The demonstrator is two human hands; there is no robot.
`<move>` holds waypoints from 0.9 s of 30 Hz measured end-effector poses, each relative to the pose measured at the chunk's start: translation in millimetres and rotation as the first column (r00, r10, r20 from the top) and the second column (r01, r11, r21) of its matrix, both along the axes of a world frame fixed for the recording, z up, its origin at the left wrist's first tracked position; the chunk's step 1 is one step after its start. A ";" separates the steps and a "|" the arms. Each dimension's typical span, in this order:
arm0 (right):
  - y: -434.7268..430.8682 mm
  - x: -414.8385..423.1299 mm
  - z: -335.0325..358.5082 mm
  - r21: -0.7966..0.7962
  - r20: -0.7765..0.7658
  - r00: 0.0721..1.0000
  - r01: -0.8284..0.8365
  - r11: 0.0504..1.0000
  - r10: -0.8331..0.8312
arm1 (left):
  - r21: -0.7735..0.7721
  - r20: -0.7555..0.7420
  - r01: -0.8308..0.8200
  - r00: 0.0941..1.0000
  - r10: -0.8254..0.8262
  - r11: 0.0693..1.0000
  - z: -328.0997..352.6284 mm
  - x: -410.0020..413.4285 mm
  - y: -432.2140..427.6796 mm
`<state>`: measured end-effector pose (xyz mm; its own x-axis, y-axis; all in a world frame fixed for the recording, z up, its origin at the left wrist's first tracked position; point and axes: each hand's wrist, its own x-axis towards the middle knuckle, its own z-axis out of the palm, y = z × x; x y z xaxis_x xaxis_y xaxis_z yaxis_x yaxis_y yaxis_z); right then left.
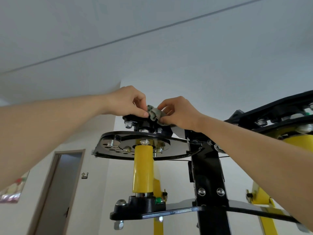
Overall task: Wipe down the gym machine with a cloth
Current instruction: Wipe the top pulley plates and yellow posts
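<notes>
The black and yellow gym machine (205,168) towers in front of me, seen from below. At its top sits a black bearing block (140,122) with bolts, above a round black plate (135,146) and a yellow cylinder (143,168). A small crumpled grey-green cloth (155,114) rests on top of the bearing block. My left hand (128,101) pinches the cloth's left side with thumb and fingers. From the right, my right hand (179,112) pinches its other side. Both arms reach up above head height.
A black arm of the machine (274,114) runs off to the upper right with bolts and a yellow part under it. Yellow frame bars (264,199) hang lower right. A doorway (61,187) stands at lower left, the white ceiling above.
</notes>
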<state>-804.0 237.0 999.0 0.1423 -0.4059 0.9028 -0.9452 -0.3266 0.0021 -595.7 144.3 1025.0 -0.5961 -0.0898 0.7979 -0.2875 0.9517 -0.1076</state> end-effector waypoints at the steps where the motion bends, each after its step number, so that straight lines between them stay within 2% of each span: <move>1: -1.7 3.1 0.1 -0.010 -0.009 1.000 -0.004 1.000 0.004 | 0.010 -0.010 0.005 1.000 -0.005 1.000 -0.6 3.8 -0.6; 9: -8.2 11.0 -0.5 -0.061 -0.055 0.998 0.010 0.998 -0.013 | 0.025 -0.053 0.001 0.999 0.000 1.000 -4.1 14.0 -1.6; 15: 9.4 -17.7 11.8 0.034 -0.122 0.967 0.227 0.973 -0.222 | -0.059 0.016 -0.071 0.997 0.072 0.996 -0.2 -23.1 10.1; 21: 29.0 -59.7 16.4 0.079 -0.163 0.871 0.481 0.873 -0.464 | -0.176 0.072 -0.147 0.984 0.162 0.973 2.0 -80.8 15.9; 27: 67.4 -81.7 22.7 0.112 -0.283 0.708 0.695 0.711 -0.647 | -0.262 0.105 -0.140 0.979 0.172 0.955 -0.4 -132.5 25.8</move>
